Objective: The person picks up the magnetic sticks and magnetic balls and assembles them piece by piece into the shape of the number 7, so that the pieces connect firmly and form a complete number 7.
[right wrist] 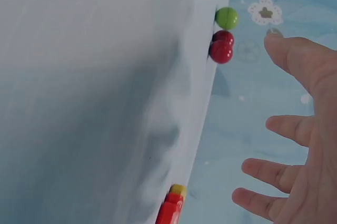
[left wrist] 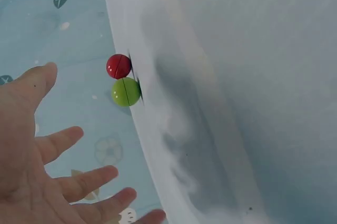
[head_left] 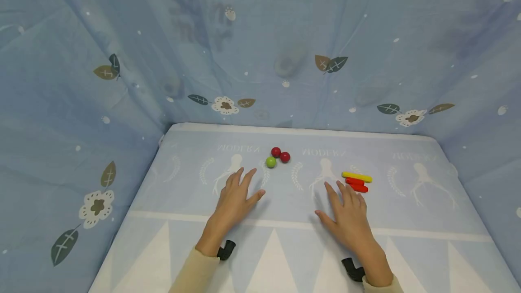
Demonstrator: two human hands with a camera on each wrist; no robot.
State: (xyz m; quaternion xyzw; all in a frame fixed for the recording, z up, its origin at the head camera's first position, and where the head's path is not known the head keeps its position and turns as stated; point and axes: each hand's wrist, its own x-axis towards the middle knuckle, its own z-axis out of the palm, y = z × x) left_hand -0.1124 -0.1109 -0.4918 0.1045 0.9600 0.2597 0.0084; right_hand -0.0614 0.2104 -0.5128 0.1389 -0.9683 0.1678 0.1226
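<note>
Two dark red balls and a green ball (head_left: 271,162) sit close together toward the back of the table. The left hand (head_left: 234,198) hovers nearer the front, to the left of the balls, its fingers spread and holding nothing. In the left wrist view, a red ball (left wrist: 119,66) and the green ball show with seam lines across them. The right hand (head_left: 346,214), also spread and without anything in it, is just in front of a yellow stick (head_left: 357,177) and two shorter red sticks (head_left: 359,188). The right wrist view shows only the ends of these sticks.
A pale blue patterned cloth covers the table (head_left: 285,211). Blue fabric with leaves and flowers (head_left: 260,58) hangs behind it and along both sides. Black curved pieces (head_left: 353,270) are at each wrist.
</note>
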